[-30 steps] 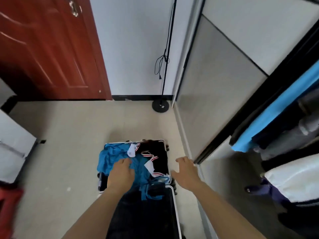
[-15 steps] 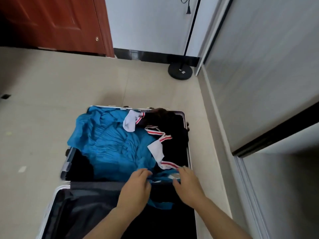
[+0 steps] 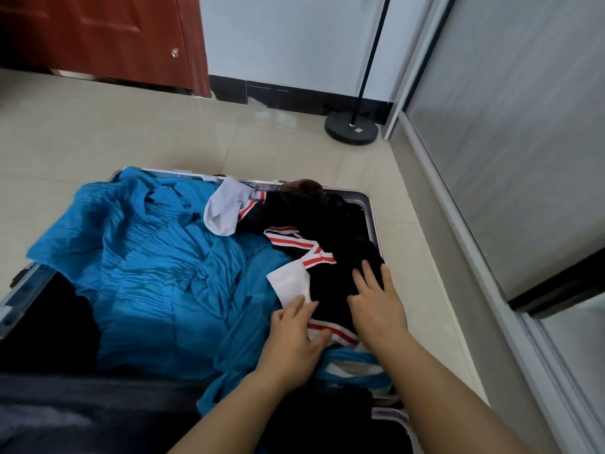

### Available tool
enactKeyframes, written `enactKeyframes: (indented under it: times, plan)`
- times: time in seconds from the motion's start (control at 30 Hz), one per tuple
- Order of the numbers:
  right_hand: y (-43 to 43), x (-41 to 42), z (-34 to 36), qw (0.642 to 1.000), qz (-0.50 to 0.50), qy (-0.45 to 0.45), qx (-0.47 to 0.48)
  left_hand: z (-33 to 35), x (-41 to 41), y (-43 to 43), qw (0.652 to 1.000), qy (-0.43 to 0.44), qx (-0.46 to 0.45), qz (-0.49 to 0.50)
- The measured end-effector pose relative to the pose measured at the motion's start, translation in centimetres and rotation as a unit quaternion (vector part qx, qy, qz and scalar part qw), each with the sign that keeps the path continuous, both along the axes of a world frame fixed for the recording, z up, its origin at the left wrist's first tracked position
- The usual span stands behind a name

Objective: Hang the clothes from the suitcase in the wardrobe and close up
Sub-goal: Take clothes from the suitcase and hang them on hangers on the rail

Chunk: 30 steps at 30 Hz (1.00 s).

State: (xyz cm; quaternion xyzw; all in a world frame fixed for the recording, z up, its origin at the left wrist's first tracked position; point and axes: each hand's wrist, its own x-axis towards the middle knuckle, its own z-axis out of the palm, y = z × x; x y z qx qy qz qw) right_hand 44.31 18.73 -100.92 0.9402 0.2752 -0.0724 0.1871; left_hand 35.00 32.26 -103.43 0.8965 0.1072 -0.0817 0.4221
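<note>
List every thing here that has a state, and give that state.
Silver-framed suitcase: open on the floor.
Crumpled blue pleated garment: in suitcase, spilling over rim.
Black garment with red-and-white striped trim: in suitcase, under both hands.
Left hand: open, on the trim.
Right hand: open, on black garment.

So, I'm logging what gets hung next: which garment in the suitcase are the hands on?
The black garment with red-and-white striped trim: left hand and right hand both rest on it. The blue pleated garment lies left of both hands.
</note>
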Motion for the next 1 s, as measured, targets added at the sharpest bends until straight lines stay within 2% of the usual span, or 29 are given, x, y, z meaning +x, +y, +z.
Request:
enactKeyframes:
  times: [0.03, 0.1, 0.17, 0.2, 0.23, 0.3, 0.33, 0.37, 0.4, 0.43, 0.47, 0.57, 0.63, 0.67, 0.73, 0.8, 0.9, 1.0]
  plan:
    - [-0.2, -0.2, -0.3, 0.999, 0.000, 0.001, 0.033, -0.1, -0.1, 0.0, 1.000, -0.017, -0.002, 0.009]
    - [-0.2, -0.3, 0.1, 0.983, -0.031, -0.010, 0.182, -0.1, -0.1, 0.2, 0.997, -0.072, -0.015, 0.037]
    - [0.3, 0.0, 1.8, 0.935, -0.119, 0.026, 0.334, 0.4, -0.3, 0.2, 0.989, -0.114, -0.028, 0.091]
    - [0.5, 0.3, 2.7, 0.884, -0.193, 0.073, 0.419, 0.8, -0.4, 0.1, 0.983, -0.123, -0.037, 0.128]
    - [0.9, 0.4, 3.7, 0.805, -0.269, 0.121, 0.515, 1.3, -0.6, 0.2, 0.975, -0.132, -0.055, 0.167]
    - [1.4, 0.6, 5.7, 0.593, -0.383, 0.209, 0.676, 3.2, -1.0, 0.1, 0.951, -0.127, -0.134, 0.248]
    - [1.3, 0.5, 6.9, 0.494, -0.414, 0.255, 0.721, 4.7, -1.0, 0.0, 0.930, -0.113, -0.193, 0.291]
    - [1.4, 0.0, 8.0, 0.429, -0.433, 0.287, 0.739, 6.5, -0.8, 0.0, 0.901, -0.099, -0.263, 0.331]
    - [1.5, -0.4, 9.7, 0.405, -0.432, 0.309, 0.744, 8.7, -0.4, 0.2, 0.870, -0.078, -0.329, 0.360]
    - [1.6, -1.0, 11.2, 0.413, -0.421, 0.316, 0.743, 10.7, -0.3, 0.5, 0.844, -0.060, -0.378, 0.376]
    - [1.7, -1.5, 12.5, 0.435, -0.403, 0.309, 0.743, 12.4, -0.2, 1.0, 0.833, -0.056, -0.402, 0.376]
    - [1.6, -2.2, 17.4, 0.553, -0.330, 0.270, 0.716, 18.8, -0.4, 3.7, 0.859, -0.081, -0.390, 0.322]
    - [1.2, -2.7, 20.5, 0.634, -0.298, 0.275, 0.659, 23.2, -0.7, 5.5, 0.856, -0.092, -0.413, 0.295]
    - [1.1, -3.2, 22.6, 0.667, -0.288, 0.287, 0.625, 25.9, -0.9, 6.5, 0.849, -0.093, -0.439, 0.280]
    - [1.2, -4.3, 26.5, 0.710, -0.280, 0.310, 0.567, 31.5, -1.2, 7.8, 0.842, -0.104, -0.469, 0.244]
    - [1.6, -5.3, 30.1, 0.723, -0.275, 0.336, 0.537, 36.7, -1.7, 8.3, 0.845, -0.118, -0.481, 0.203]
    - [2.5, -6.7, 37.1, 0.722, -0.272, 0.354, 0.529, 45.5, -2.5, 8.6, 0.841, -0.124, -0.508, 0.141]
    - [2.8, -8.3, 45.8, 0.719, -0.253, 0.375, 0.528, 56.6, -4.1, 8.4, 0.838, -0.091, -0.533, 0.075]
